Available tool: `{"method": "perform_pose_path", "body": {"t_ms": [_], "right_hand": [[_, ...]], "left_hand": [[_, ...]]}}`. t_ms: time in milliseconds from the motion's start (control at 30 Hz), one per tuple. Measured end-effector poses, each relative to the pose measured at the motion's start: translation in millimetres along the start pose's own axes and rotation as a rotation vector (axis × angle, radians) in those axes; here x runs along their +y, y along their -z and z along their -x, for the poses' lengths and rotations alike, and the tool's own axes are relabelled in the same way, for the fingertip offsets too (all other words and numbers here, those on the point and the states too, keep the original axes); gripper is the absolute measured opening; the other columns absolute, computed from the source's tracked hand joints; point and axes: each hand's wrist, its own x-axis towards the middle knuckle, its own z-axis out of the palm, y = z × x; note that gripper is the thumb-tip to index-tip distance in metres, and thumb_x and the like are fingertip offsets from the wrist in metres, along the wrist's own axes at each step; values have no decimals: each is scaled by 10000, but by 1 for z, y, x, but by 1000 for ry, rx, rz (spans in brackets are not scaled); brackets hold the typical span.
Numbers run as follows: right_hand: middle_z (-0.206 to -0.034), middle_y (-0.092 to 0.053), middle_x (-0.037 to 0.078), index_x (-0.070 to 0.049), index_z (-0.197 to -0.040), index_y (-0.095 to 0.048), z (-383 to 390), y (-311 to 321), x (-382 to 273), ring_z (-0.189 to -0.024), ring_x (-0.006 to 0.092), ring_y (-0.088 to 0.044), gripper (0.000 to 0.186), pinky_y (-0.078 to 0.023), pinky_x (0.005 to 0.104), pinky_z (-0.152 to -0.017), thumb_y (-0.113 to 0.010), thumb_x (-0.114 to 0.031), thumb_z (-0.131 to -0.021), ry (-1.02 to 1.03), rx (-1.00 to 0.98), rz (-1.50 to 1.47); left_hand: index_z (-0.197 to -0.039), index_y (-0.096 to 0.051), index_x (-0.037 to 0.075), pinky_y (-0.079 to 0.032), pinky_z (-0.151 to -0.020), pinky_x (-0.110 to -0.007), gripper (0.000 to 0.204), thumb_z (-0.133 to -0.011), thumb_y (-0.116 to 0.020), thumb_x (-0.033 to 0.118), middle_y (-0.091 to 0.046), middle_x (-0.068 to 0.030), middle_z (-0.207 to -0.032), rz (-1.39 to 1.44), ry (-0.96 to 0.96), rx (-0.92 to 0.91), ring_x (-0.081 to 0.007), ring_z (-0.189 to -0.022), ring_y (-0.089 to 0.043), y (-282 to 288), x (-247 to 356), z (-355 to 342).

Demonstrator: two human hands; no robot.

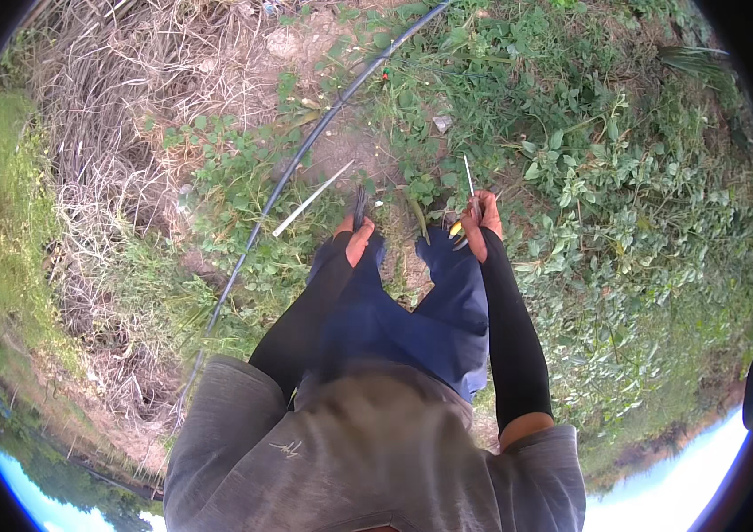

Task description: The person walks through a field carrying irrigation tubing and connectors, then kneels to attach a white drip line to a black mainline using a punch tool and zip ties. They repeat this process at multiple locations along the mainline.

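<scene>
My left hand (pixel 355 239) is closed around a short, dark, narrow object (pixel 359 206) that sticks up past the fingers; its kind is too small to make out. To its right, my right hand (pixel 486 225) grips a slim, pointed metal tool (pixel 470 176), its tip directed away from me. A yellow piece (pixel 456 229) with a dark curved part shows beside the right fingers; I cannot tell whether it is held too. Both hands are in front of my blue trousers (pixel 367 310), apart from each other. Black sleeves cover my forearms.
A black hose (pixel 312 137) runs across the ground, from the far middle down to the left. A pale flat strip (pixel 312 199) lies left of my left hand. Dry stalks (pixel 101 115) are heaped at the left, and leafy green plants (pixel 598 204) spread over the right.
</scene>
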Motion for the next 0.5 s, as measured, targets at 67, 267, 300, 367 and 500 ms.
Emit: {"method": "perform_pose_path", "body": {"t_ms": [67, 267, 300, 367, 500], "right_hand": [[-864, -478, 13, -62, -1107, -455, -45, -15, 35, -759, 90, -481, 393, -429, 236, -731, -552, 27, -736, -13, -7, 94], [-917, -555, 121, -147, -1112, -486, -161, -47, 165, -847, 305, -582, 462, -469, 379, -760, -588, -8, -684, 1, -69, 421], [-928, -550, 132, -155, -1116, -485, -175, -49, 186, -851, 318, -580, 468, -469, 387, -758, -587, -11, -683, -4, -95, 456], [-931, -536, 142, -164, -1120, -485, -201, -41, 228, -832, 320, -574, 474, -465, 397, -747, -589, -15, -682, 56, -92, 494], [-887, -499, 133, -165, -1106, -486, -245, -44, 270, -751, 291, -542, 461, -453, 383, -672, -557, 12, -687, 157, -168, 596]], "left_hand": [[-934, -556, 45, -388, -503, -262, 137, -858, -575, 158, -524, -10, -689, -34, -11, 95, -89, -563, -479, -14, -25, -46], [-919, -521, 27, -394, -514, -286, 78, -849, -552, 39, -520, -35, -689, 179, 30, 157, -138, -580, -487, -48, -129, -201], [-917, -522, 24, -394, -515, -290, 82, -849, -560, 49, -520, -38, -685, 120, 25, 165, -139, -582, -488, -52, -141, -223], [-881, -524, 12, -398, -520, -311, 59, -869, -551, 64, -517, -52, -670, -67, -15, 160, -144, -570, -484, -67, -142, -250], [-849, -485, 10, -425, -578, -307, 48, -874, -518, 34, -490, -54, -714, 381, 85, 145, -142, -581, -459, -70, -185, -311]]}}
